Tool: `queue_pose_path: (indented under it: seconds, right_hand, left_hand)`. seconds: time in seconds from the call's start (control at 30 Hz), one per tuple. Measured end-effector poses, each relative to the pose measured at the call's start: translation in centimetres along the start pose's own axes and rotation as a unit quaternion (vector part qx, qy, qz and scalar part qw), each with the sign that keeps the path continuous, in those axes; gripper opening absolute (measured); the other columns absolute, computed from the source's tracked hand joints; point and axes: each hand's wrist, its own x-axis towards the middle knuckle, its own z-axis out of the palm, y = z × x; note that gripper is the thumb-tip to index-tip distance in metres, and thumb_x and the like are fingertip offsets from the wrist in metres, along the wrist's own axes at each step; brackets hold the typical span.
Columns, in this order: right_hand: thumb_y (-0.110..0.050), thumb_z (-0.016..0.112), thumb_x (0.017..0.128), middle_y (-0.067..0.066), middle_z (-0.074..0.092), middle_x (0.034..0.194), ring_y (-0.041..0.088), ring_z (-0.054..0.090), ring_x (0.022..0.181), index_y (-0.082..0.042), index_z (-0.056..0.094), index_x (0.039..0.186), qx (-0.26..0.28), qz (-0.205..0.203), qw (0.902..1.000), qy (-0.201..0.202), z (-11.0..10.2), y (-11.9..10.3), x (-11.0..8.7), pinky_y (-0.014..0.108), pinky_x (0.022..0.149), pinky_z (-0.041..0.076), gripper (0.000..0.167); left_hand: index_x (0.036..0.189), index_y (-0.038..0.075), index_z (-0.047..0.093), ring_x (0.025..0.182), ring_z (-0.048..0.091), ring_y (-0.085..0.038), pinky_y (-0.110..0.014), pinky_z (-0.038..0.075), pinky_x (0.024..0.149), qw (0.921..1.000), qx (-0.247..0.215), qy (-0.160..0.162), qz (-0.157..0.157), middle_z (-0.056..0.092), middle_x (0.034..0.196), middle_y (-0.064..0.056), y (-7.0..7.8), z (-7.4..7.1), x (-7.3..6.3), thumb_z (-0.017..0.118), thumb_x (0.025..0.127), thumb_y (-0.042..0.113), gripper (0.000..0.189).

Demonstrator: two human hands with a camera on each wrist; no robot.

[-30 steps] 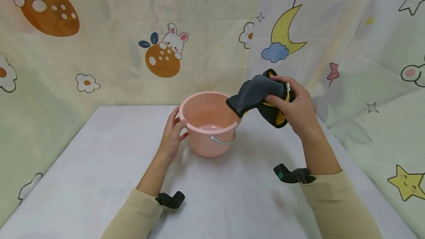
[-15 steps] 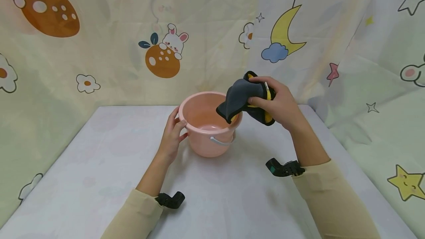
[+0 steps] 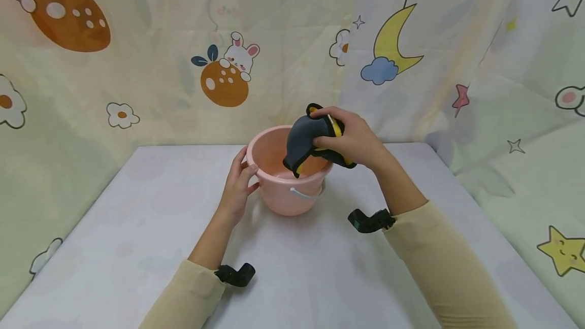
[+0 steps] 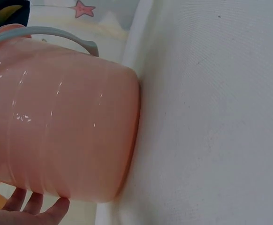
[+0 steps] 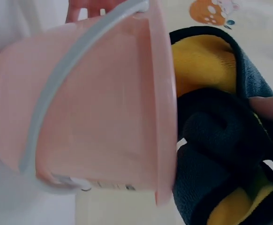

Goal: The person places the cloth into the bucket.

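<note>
A pink plastic bucket (image 3: pixel 287 198) stands upright on the table, its pale grey handle (image 3: pixel 305 194) hanging down at the front right. My left hand (image 3: pixel 236 179) grips its left side, thumb at the rim and fingers along the outer wall; the left wrist view shows those fingertips (image 4: pixel 57 209) against the wall. Between thumb and fingers, my right hand (image 3: pixel 354 138) pinches a dark grey cleaning cloth (image 3: pixel 305 138) with black edging and a yellow underside. The bunched cloth hangs over the right part of the bucket's opening, and the right wrist view shows its folds (image 5: pixel 211 126) right at the rim.
The bucket stands toward the back of a white-covered table (image 3: pixel 292 273). Close behind hangs a printed curtain (image 3: pixel 160 65), which continues along the right side. Each wrist wears a black camera mount, one on the left (image 3: pixel 235 274) and one on the right (image 3: pixel 371 221).
My right hand has moved left and slightly down with the cloth, from beside the bucket's right rim to over its opening. The left hand and bucket have stayed in place.
</note>
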Motion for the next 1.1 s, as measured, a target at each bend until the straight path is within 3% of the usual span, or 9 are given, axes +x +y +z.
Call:
queue_pose_path:
  seconds: [0.3, 0.67, 1.1]
  right_hand:
    - [-0.024, 0.077, 0.087, 0.009, 0.059, 0.141, 0.031, 0.057, 0.115, -0.023, 0.063, 0.138, -0.043, -0.015, 0.9988, -0.018, 2.8, -0.5, 2.0, 0.049, 0.097, 0.053, 0.053]
    - [-0.022, 0.077, 0.088, 0.01, 0.061, 0.139, 0.03, 0.059, 0.116, -0.019, 0.063, 0.137, -0.059, -0.024, 0.9974, -0.033, 5.5, -0.7, 3.4, 0.045, 0.1, 0.052, 0.052]
    - [-0.022, 0.078, 0.088, 0.01, 0.062, 0.139, 0.029, 0.056, 0.124, -0.017, 0.065, 0.136, -0.09, -0.01, 0.9949, -0.043, 7.0, -0.5, 4.1, 0.047, 0.107, 0.049, 0.05]
  left_hand:
    - [0.164, 0.028, 0.026, 0.143, 0.042, -0.03, -0.061, 0.039, 0.115, 1.0, 0.007, -0.003, -0.005, 0.039, 0.16, -0.01, 0.0, -0.1, -0.1, 0.047, 0.101, 0.029, 0.066]
    - [0.163, 0.028, 0.028, 0.141, 0.043, -0.028, -0.063, 0.038, 0.115, 1.0, -0.005, -0.002, -0.003, 0.04, 0.159, -0.011, -0.2, 0.0, -0.2, 0.047, 0.1, 0.028, 0.066]
    - [0.163, 0.031, 0.026, 0.141, 0.043, -0.028, -0.062, 0.039, 0.115, 0.9999, 0.007, -0.007, -0.004, 0.039, 0.159, -0.01, -0.2, -0.1, 0.0, 0.047, 0.1, 0.03, 0.067]
